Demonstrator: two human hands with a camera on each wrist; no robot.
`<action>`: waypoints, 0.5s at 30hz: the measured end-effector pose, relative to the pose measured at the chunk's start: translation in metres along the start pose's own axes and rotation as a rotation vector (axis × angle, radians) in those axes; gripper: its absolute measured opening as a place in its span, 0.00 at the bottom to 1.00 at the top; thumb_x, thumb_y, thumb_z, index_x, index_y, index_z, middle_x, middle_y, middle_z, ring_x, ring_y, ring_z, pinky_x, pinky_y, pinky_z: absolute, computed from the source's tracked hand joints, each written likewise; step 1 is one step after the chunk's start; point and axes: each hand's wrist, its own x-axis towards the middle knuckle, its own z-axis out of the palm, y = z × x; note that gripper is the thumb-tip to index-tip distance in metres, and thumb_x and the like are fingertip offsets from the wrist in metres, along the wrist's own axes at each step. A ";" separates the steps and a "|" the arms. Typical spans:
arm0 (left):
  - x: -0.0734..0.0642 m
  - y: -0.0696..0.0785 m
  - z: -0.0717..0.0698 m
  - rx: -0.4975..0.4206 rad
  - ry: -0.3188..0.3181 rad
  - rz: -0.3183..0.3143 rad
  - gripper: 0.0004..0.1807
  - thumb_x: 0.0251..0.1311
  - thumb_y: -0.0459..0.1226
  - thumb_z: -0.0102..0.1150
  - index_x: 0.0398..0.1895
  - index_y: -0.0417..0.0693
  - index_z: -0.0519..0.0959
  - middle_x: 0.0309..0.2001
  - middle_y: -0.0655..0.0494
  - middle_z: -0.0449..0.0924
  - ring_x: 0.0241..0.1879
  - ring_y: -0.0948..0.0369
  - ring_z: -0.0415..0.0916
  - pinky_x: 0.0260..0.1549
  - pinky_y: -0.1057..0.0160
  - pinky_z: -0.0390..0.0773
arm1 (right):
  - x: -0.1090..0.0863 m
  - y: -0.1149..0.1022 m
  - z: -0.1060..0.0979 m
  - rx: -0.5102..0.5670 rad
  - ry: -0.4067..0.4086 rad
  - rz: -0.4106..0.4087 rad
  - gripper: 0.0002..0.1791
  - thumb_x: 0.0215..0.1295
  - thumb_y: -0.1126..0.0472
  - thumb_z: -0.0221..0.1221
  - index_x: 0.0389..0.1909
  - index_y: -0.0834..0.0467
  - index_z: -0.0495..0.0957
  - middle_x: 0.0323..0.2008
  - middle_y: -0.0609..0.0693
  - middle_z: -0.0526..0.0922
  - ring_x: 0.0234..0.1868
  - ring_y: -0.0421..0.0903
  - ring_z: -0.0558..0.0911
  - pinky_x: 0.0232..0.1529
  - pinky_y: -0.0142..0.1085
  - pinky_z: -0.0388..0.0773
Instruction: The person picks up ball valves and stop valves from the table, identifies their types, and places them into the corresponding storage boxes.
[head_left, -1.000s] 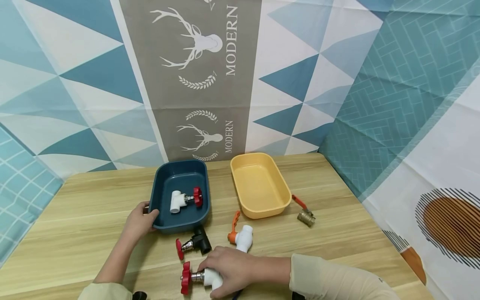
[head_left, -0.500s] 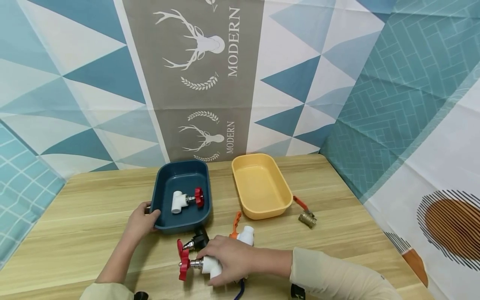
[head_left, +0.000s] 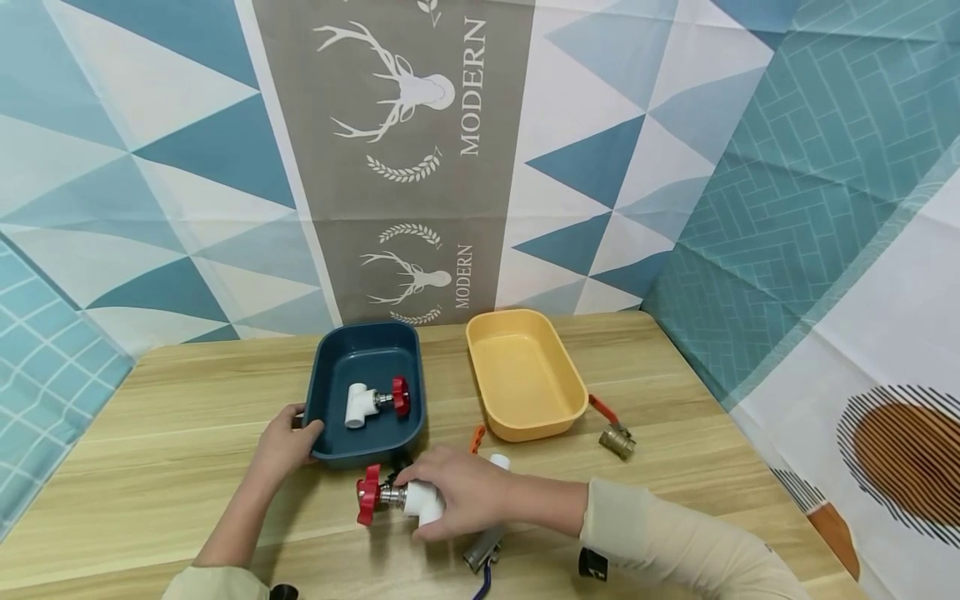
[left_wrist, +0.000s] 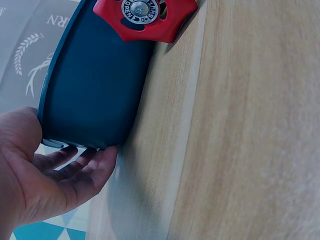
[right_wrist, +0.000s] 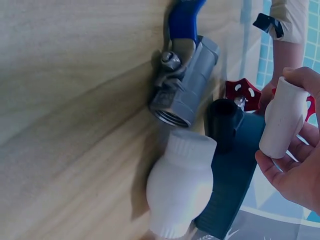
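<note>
My right hand (head_left: 465,492) grips a white plastic stop valve (head_left: 423,500) with a red handwheel (head_left: 369,494) pointing left, raised close in front of the blue tray (head_left: 360,358). In the right wrist view its white body (right_wrist: 281,117) sits between thumb and fingers. My left hand (head_left: 283,446) holds the tray's near left side, thumb at the rim and fingers against the outer wall. Inside the tray lies another white stop valve (head_left: 360,406) with a red wheel. A black valve (right_wrist: 223,122) stands by the tray, mostly hidden by my right hand in the head view.
Beneath my right hand lie a white ball valve (right_wrist: 182,185) with an orange lever (head_left: 477,438) and a steel ball valve (head_left: 482,550) with a blue handle. A yellow tray (head_left: 525,375) stands to the right, beside a brass valve (head_left: 617,440) with a red lever.
My right hand has lifted the white stop valve and carried it away from me, toward the blue tray, now covering the black valve. The left hand keeps its hold on the tray.
</note>
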 end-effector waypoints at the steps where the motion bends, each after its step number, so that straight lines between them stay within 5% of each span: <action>1: 0.000 0.000 0.000 0.000 0.000 -0.001 0.31 0.66 0.38 0.40 0.66 0.27 0.51 0.57 0.25 0.61 0.42 0.46 0.76 0.34 0.58 0.84 | 0.001 0.000 -0.001 0.006 0.000 0.000 0.30 0.54 0.43 0.63 0.58 0.44 0.70 0.50 0.40 0.77 0.42 0.32 0.69 0.36 0.18 0.66; 15: 0.000 0.000 0.000 -0.012 0.006 -0.004 0.30 0.66 0.38 0.40 0.67 0.28 0.52 0.57 0.26 0.62 0.44 0.46 0.75 0.33 0.59 0.84 | 0.013 0.004 -0.017 0.018 0.107 -0.003 0.30 0.52 0.46 0.66 0.57 0.49 0.72 0.50 0.45 0.77 0.42 0.35 0.71 0.32 0.17 0.68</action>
